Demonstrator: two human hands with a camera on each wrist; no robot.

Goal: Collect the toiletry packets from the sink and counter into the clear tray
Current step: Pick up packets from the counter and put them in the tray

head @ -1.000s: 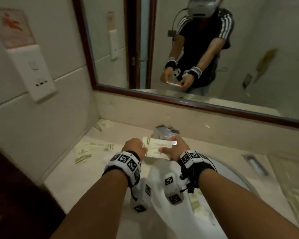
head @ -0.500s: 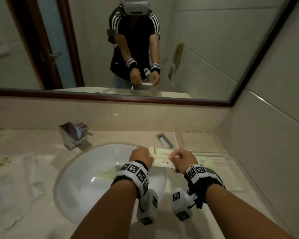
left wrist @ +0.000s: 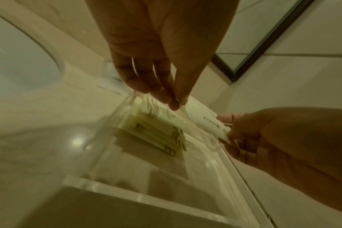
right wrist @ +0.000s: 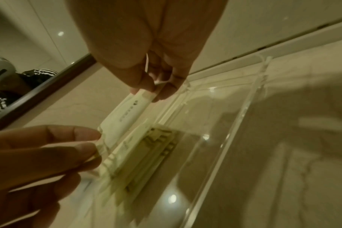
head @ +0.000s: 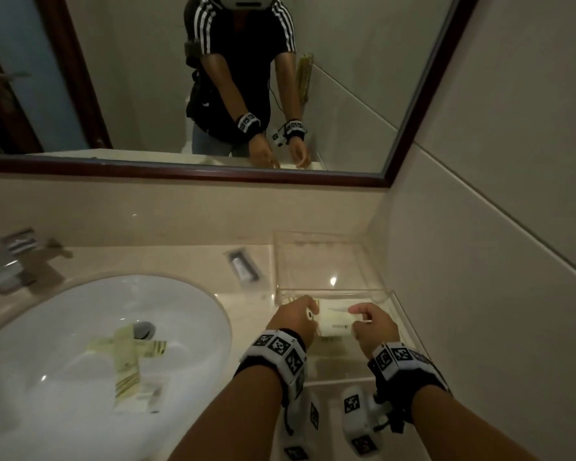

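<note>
Both hands hold one cream toiletry packet (head: pixel 335 325) by its ends, low over the clear tray (head: pixel 330 233) right of the sink. My left hand (head: pixel 308 311) pinches the left end and my right hand (head: pixel 358 319) pinches the right end. The left wrist view shows the held packet (left wrist: pixel 207 121) just above several striped packets (left wrist: pixel 158 132) lying stacked on the tray floor. From the right wrist, my right hand (right wrist: pixel 156 91) pinches the packet (right wrist: pixel 125 114) above that stack (right wrist: pixel 146 151). More packets (head: pixel 130 367) lie in the sink basin (head: pixel 64 311) near the drain.
A small clear-wrapped item (head: pixel 245 267) lies on the counter between sink and tray. The chrome faucet (head: pixel 10 257) stands at the far left. A tiled wall (head: pixel 479 294) runs close along the tray's right side, and the mirror (head: pixel 213 78) hangs above the backsplash.
Both hands carried the packet from the left side of the counter rightwards across the sink and lowered it into the clear tray. My view swung right with them.
</note>
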